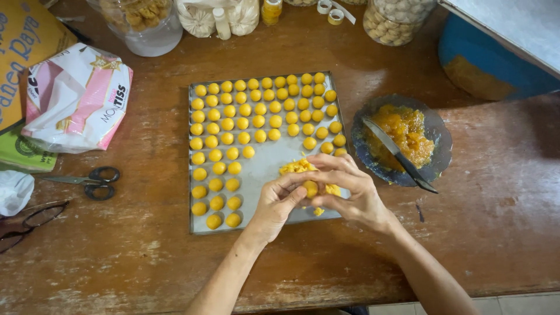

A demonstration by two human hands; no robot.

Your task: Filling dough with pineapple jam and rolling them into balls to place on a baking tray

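Hands meet low over the tray's (256, 169) near edge: left hand (274, 204) and right hand (356, 192) both pinch one yellow ball (311, 188) between fingertips, shaping it. Just behind them a loose lump of the same dough (294, 167) lies on bare metal. Looks like the rolling step; next, I judge, the ball needs a free spot beside the finished rows (256, 111), then a fresh pinch from the lump. Right of the tray, a dish of orange jam (402, 137) with a knife (399, 154) across it. Far left on the counter (146, 245), scissors (93, 181) and a packet (79, 99).
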